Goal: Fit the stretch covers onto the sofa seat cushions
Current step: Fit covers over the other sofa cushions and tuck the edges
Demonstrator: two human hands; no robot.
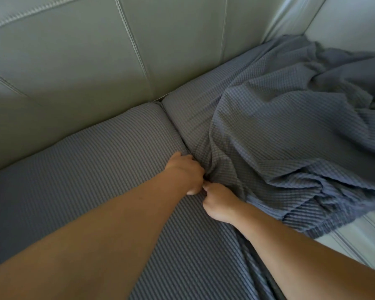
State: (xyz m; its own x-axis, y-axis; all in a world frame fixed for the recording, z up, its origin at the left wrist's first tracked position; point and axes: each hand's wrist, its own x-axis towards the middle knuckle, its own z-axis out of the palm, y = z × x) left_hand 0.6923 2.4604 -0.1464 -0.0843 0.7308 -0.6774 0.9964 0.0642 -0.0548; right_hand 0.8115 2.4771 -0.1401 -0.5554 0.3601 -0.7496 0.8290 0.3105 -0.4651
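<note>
A blue-grey ribbed stretch cover [100, 161] lies taut over the left seat cushion. A second cover of the same cloth [279, 131] lies loose and bunched over the right cushion, with folds piled toward the front right. My left hand [185, 173] and my right hand [218, 204] meet at the gap between the two cushions. Both have curled fingers dug into the fabric at the seam, and the fingertips are hidden in the folds. The loose cover's cloth puckers toward my hands.
The pale grey leather sofa backrest [85, 61] with stitched seams rises behind the cushions. The armrest [344, 20] closes off the far right corner. Bare light cushion surface [359, 232] shows at the front right below the loose cover.
</note>
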